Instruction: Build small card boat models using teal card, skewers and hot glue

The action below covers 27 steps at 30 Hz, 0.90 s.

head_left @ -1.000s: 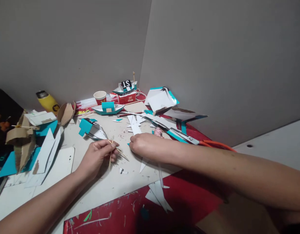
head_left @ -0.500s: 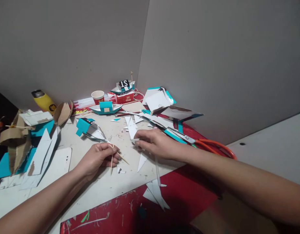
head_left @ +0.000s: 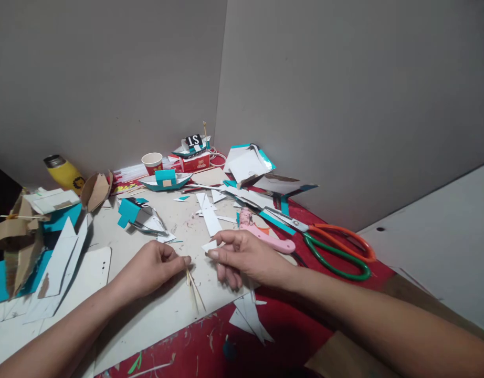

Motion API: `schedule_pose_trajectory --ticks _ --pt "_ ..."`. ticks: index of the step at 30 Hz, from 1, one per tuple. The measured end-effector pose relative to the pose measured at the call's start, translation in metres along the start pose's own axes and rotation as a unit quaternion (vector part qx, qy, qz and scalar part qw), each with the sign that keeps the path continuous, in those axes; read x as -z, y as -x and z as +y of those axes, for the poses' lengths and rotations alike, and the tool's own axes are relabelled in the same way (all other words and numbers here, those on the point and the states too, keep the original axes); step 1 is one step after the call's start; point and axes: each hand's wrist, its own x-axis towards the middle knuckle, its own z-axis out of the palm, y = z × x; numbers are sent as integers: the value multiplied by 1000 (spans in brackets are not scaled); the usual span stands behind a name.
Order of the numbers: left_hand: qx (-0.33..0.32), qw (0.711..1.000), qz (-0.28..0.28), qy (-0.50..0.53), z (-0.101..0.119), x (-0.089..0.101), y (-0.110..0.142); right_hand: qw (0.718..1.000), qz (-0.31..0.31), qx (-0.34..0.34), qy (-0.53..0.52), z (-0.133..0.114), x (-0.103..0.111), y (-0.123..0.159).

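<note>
- The left hand (head_left: 151, 270) pinches thin wooden sticks (head_left: 193, 287) between thumb and finger, their free ends towards the near edge of the desk (head_left: 202, 349).
- The right hand (head_left: 250, 258) grips a small white paper piece (head_left: 209, 246) at its fingertips, apart from the sticks.
- The step in hand seems to be readying paper and sticks together; the next move likely calls for steady, light pinches and careful alignment.
- By the desk's far corner, a model boat (head_left: 191, 146) bears white letters, apparently "ST".
- Print on the red box (head_left: 195, 163) beneath it and the paper cup (head_left: 153, 161) is too small to read.
</note>
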Motion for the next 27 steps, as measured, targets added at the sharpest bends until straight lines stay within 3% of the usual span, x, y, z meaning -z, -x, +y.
schedule_pose_trajectory --ticks 4,7,9,14,19,25,27 --pt "-55 980 98 -167 8 5 8 999 -2 -20 46 4 -3 0" --pt "-101 971 159 -149 18 1 13 996 0 -42 75 3 -3 3" --pt "-119 979 145 -77 22 -6 16 995 -10 -48 87 0 -5 6" --pt "-107 992 49 53 23 -23 20 991 -42 -32 124 -3 -10 14" --pt "-123 988 56 79 20 -28 23 979 -50 23 195 -1 -10 19" --pt "-114 985 37 124 21 -30 28 923 -58 117 363 -12 -14 30" --pt "-126 987 46 93 20 -31 30 902 -60 145 402 -14 -16 32"
